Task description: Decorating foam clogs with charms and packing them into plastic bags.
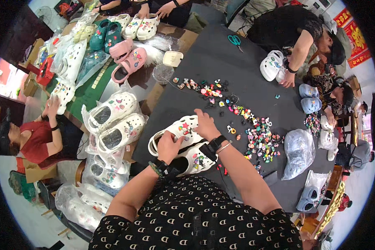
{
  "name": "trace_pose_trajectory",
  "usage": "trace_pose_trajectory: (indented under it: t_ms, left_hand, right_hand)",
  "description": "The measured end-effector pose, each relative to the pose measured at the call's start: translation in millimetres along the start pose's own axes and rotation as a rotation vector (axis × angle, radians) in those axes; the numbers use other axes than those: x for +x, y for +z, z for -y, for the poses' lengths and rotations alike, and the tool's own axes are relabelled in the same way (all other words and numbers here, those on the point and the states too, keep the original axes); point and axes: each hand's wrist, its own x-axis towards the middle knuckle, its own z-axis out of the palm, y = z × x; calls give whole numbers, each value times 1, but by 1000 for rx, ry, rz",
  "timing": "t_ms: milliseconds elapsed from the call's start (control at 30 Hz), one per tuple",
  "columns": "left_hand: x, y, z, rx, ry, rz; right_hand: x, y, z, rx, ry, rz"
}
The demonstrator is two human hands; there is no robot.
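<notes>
A white clog [181, 128] with colourful shoe charms on its upper lies in front of me on the dark table. My left hand [169, 146] is closed on its side by the foot opening, fingers partly hidden. My right hand [206, 126] is closed round the toe end, with the fingertips on the far side of the shoe. The mating white clog [197, 159], also set with charms, lies just nearer to me, partly under my wrists. Loose shoe charms [262, 139] are heaped to the right of my right hand.
More charms [212, 91] spread beyond the clogs. Bagged white clogs [120, 135] stack at left, near pink clogs [131, 62]. Teal scissors [235, 41] lie at the far edge. A clear plastic bag [299, 153] sits at right. Across the table, a person's hand [288, 78] touches a white clog [272, 66].
</notes>
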Motion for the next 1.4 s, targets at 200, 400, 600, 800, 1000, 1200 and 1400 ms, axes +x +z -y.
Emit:
trace_pose_trajectory:
  t_ms: [200,400,600,800,1000,1200,1400]
  left_hand:
    - [9,-4,-5,5,-39,37]
    - [18,19,3,-49,78,86]
    - [25,15,40,-229,123,71]
    - [19,8,18,-61,125,57]
    - [30,15,37,122,142,-6]
    - [27,14,33,78,158,37]
    - [25,13,27,144,103,54]
  right_hand:
    - [10,3,19,-122,115,-11]
    - [28,20,-34,-112,77,-219]
    - [28,32,-28,316,66,-210]
    - [4,27,-9,370,178,-238]
    - [-8,14,1,306,190,-238]
    - [13,29,16,169,394,-411]
    - [2,14,17,150,327,-213]
